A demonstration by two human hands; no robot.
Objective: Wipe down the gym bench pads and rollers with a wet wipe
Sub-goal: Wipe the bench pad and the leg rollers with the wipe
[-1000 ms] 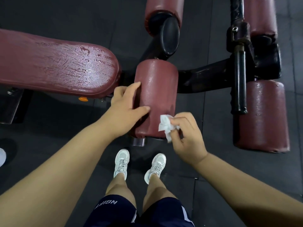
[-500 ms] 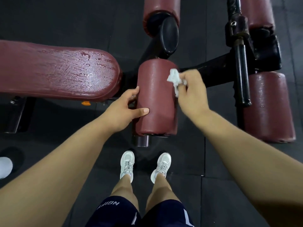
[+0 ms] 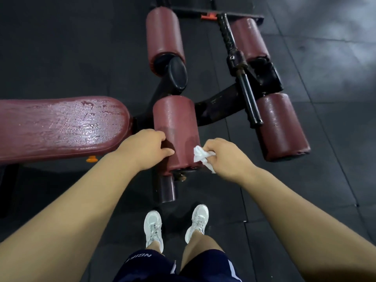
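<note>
Head view, centre frame: left hand (image 3: 142, 148) grips the left side of the near roller (image 3: 175, 123). Right hand (image 3: 225, 157) pinches the bunched wet wipe (image 3: 200, 157) against the roller's lower right edge. Risk: if the left grip slackens, the roller may spin. The small wad may skip patches. Bench pad (image 3: 61, 127) is at left.

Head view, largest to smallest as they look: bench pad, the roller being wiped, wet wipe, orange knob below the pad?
bench pad, cropped at frame edge
roller
wet wipe, partly inside the right hand
orange knob, partly hidden
</note>
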